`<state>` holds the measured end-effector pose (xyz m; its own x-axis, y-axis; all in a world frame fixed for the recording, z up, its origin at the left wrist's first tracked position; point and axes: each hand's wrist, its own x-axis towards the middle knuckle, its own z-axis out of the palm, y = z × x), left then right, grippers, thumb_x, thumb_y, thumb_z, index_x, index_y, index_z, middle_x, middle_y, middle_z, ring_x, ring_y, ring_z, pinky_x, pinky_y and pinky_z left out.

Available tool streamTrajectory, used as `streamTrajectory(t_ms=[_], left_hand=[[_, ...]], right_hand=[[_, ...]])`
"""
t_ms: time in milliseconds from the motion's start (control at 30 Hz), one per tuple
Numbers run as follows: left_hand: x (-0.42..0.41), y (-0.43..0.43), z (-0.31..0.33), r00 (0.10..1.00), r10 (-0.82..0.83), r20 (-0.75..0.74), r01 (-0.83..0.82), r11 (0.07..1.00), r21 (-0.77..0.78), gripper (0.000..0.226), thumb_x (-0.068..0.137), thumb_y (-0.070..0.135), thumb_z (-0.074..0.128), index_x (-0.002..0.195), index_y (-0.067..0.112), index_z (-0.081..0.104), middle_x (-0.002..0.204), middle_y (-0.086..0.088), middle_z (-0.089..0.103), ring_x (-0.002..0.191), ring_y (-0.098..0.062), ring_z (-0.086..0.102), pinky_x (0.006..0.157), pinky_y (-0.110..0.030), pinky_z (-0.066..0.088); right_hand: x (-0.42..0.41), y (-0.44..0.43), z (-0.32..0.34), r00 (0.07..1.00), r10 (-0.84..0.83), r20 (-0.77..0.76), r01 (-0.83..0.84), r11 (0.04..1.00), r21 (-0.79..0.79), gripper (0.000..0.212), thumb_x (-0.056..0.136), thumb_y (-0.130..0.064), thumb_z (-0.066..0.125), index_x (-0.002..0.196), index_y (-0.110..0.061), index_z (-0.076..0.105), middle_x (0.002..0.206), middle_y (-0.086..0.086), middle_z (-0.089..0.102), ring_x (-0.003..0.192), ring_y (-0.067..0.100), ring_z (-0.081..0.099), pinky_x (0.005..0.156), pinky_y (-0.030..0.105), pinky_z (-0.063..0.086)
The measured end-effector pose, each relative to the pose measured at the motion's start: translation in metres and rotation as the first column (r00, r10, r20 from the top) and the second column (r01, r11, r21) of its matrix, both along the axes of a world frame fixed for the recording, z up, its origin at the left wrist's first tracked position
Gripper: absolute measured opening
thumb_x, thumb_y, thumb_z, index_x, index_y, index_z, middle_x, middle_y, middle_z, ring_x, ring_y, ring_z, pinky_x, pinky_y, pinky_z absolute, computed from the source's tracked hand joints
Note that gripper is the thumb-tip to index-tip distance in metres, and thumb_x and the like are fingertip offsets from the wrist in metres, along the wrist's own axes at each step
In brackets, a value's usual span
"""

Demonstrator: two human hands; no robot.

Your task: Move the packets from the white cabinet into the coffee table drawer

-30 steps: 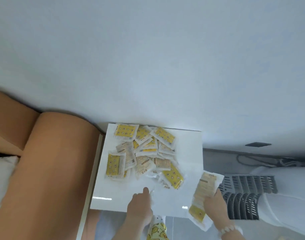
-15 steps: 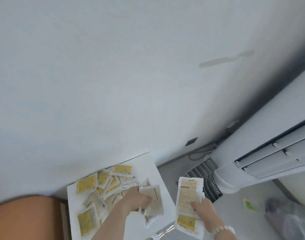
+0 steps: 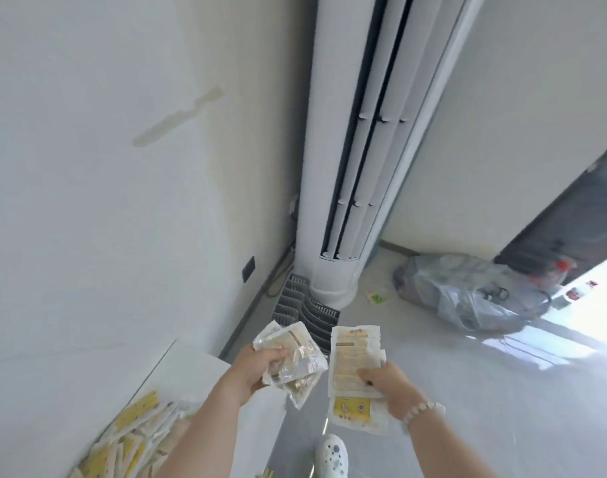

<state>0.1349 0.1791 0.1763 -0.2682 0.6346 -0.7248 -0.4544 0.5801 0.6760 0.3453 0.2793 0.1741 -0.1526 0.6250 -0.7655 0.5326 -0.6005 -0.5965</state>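
— Head view, what is cut off or hard to read?

— The white cabinet [image 3: 205, 381] shows only a corner of its top at the lower left, and the pile of packets [image 3: 129, 439] on it runs out of the bottom edge, partly behind the left forearm. A white shoe [image 3: 331, 457] is clipped by the bottom edge as well. No coffee table drawer shows in this view. The plastic bag [image 3: 467, 298] on the floor is blurred, and its contents cannot be made out.

— Any writing?

— The flat packet in the right hand carries lines of brown print on its pale upper part and a yellow panel below, but the text is too small and soft to read. The crumpled ones on the left show only a brown stripe.

— How do the hands stand?

— The left hand [image 3: 257, 370] has its fingers closed round a crumpled bunch of packets [image 3: 291, 360], held over the floor just past the cabinet's corner. The right hand [image 3: 388, 384], with a bead bracelet [image 3: 422, 410] on the wrist, pinches the flat packets [image 3: 353, 367] between thumb and fingers, just beside the left bunch.

— What differs from half a second ago?

— The camera has swung right: the tall air conditioner [image 3: 357, 150] now fills the centre, and the left hand has lifted its bunch clear of the pile.
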Motion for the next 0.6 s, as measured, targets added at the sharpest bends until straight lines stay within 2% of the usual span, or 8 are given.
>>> streamTrajectory(t_ms=[100, 200, 367, 433, 533, 600], left_hand=[[0.027, 0.029, 0.007, 0.992, -0.123, 0.007, 0.123, 0.992, 0.023, 0.031, 0.076, 0.008, 0.072, 0.107, 0.006, 0.066, 0.096, -0.013, 0.07, 0.086, -0.029, 0.066, 0.078, -0.038, 0.054], [0.061, 0.054, 0.014, 0.963, -0.268, -0.011, 0.268, 0.962, 0.048, 0.018, 0.086, 0.005, 0.063, 0.104, 0.007, 0.066, 0.093, -0.011, 0.07, 0.078, -0.023, 0.066, 0.062, -0.026, 0.054], [0.122, 0.087, 0.019, 0.888, -0.459, -0.023, 0.46, 0.887, 0.039, 0.019, 0.089, 0.0, 0.059, 0.107, 0.002, 0.064, 0.094, -0.012, 0.069, 0.077, -0.02, 0.067, 0.056, -0.026, 0.054], [0.147, 0.096, 0.02, 0.85, -0.527, -0.021, 0.527, 0.849, 0.027, 0.022, 0.089, 0.0, 0.059, 0.111, 0.001, 0.063, 0.099, -0.013, 0.069, 0.084, -0.023, 0.067, 0.062, -0.03, 0.055], [0.188, 0.109, 0.02, 0.801, -0.599, -0.023, 0.599, 0.8, 0.035, 0.025, 0.089, 0.001, 0.058, 0.114, 0.001, 0.063, 0.106, -0.015, 0.069, 0.088, -0.025, 0.066, 0.072, -0.034, 0.055], [0.224, 0.118, 0.022, 0.772, -0.635, -0.017, 0.636, 0.771, 0.042, 0.027, 0.09, 0.003, 0.058, 0.116, 0.002, 0.062, 0.107, -0.014, 0.069, 0.09, -0.026, 0.066, 0.071, -0.033, 0.055]], right_hand=[[0.033, -0.004, 0.004, 0.993, -0.118, -0.03, 0.118, 0.993, -0.009, 0.012, 0.092, -0.002, 0.053, 0.09, -0.014, 0.056, 0.1, 0.011, 0.067, 0.098, 0.029, 0.064, 0.085, 0.044, 0.054], [0.065, -0.009, 0.004, 0.967, -0.246, -0.065, 0.244, 0.969, -0.03, 0.013, 0.091, -0.001, 0.053, 0.089, -0.013, 0.057, 0.1, 0.012, 0.066, 0.098, 0.03, 0.064, 0.088, 0.045, 0.053], [0.124, -0.017, 0.006, 0.899, -0.412, -0.15, 0.408, 0.911, -0.058, 0.018, 0.09, 0.003, 0.051, 0.091, -0.012, 0.06, 0.097, 0.011, 0.067, 0.096, 0.029, 0.063, 0.089, 0.045, 0.052], [0.151, -0.021, 0.006, 0.858, -0.481, -0.182, 0.474, 0.876, -0.082, 0.018, 0.091, 0.004, 0.05, 0.094, -0.011, 0.06, 0.101, 0.013, 0.067, 0.099, 0.03, 0.063, 0.088, 0.044, 0.052], [0.191, -0.026, 0.006, 0.812, -0.538, -0.226, 0.531, 0.842, -0.096, 0.021, 0.09, 0.006, 0.05, 0.099, -0.01, 0.062, 0.109, 0.015, 0.067, 0.106, 0.032, 0.062, 0.095, 0.048, 0.049], [0.22, -0.028, 0.008, 0.787, -0.573, -0.23, 0.567, 0.818, -0.099, 0.023, 0.089, 0.007, 0.05, 0.1, -0.01, 0.061, 0.108, 0.014, 0.067, 0.105, 0.031, 0.063, 0.094, 0.049, 0.05]])
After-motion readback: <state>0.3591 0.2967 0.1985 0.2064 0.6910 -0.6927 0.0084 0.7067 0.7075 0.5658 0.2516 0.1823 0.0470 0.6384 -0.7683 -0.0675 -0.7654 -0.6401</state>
